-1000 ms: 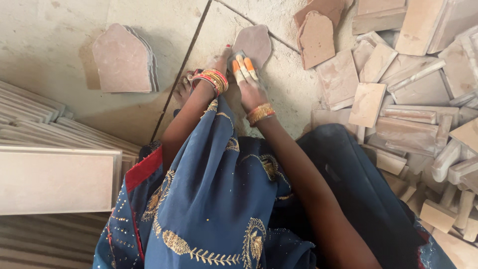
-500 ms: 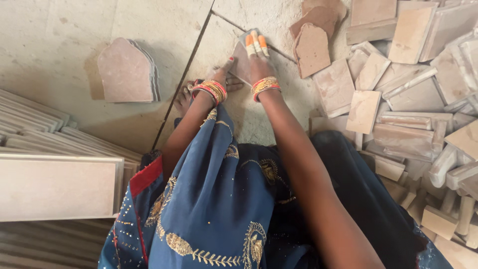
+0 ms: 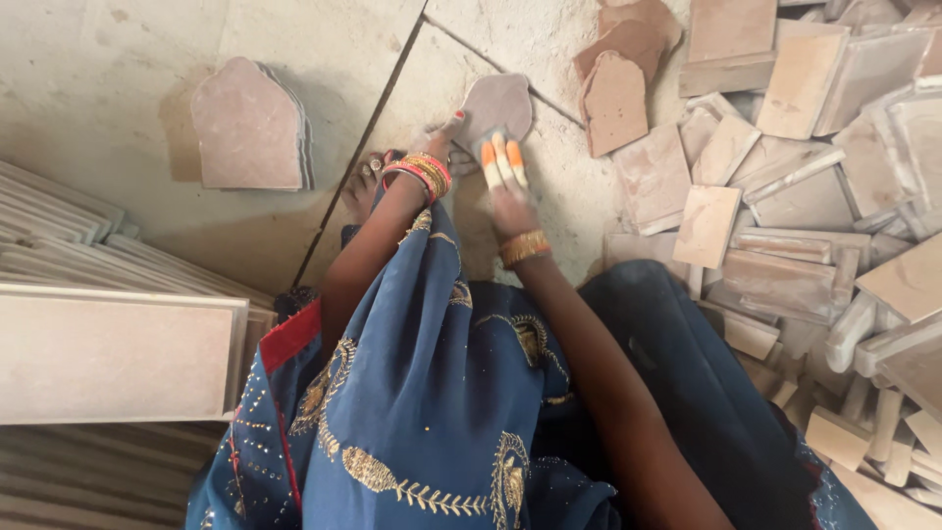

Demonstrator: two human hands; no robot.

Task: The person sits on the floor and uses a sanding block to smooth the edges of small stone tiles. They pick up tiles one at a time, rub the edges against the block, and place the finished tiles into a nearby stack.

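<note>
Right hand lies flat, orange-taped fingers pressing one arch-shaped stone tile onto the floor. Left hand grips the tile's left edge. Tile's long axis runs away from the person, pointed end far. Both hands at its near end. Stack of arch tiles well left; rectangular tile pile right.

Single head view: steep downward look, close over lap, floor ahead.
</note>
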